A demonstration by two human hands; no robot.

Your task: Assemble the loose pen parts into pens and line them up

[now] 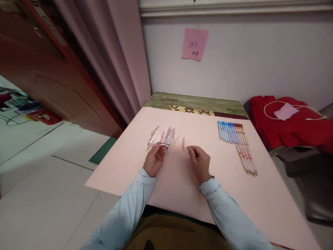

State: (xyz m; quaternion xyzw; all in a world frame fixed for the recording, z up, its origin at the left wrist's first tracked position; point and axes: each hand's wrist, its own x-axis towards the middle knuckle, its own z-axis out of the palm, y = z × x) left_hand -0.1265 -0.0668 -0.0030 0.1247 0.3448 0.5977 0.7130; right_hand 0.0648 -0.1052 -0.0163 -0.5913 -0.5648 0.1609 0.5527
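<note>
My left hand [154, 159] pinches a slim pen piece [161, 144] that lies crosswise at its fingertips. Just beyond it, a loose heap of pen parts [168, 133], clear, white and patterned, is spread on the pale pink sheet [179, 180]. My right hand [199, 161] is closed, thumb against the curled fingers; whatever is between them is too small or hidden to make out. Left of its fingertips lies a short orange-patterned pen barrel [183, 142], apart from the heap.
At the right, a row of blue, purple and brown pens [231, 132] lies above a group of pink-and-white pens [246, 159]. A red cloth-covered seat [291, 133] with a white cable stands beyond the table's right edge. A wooden door [65, 80] and curtain [122, 48] border the left.
</note>
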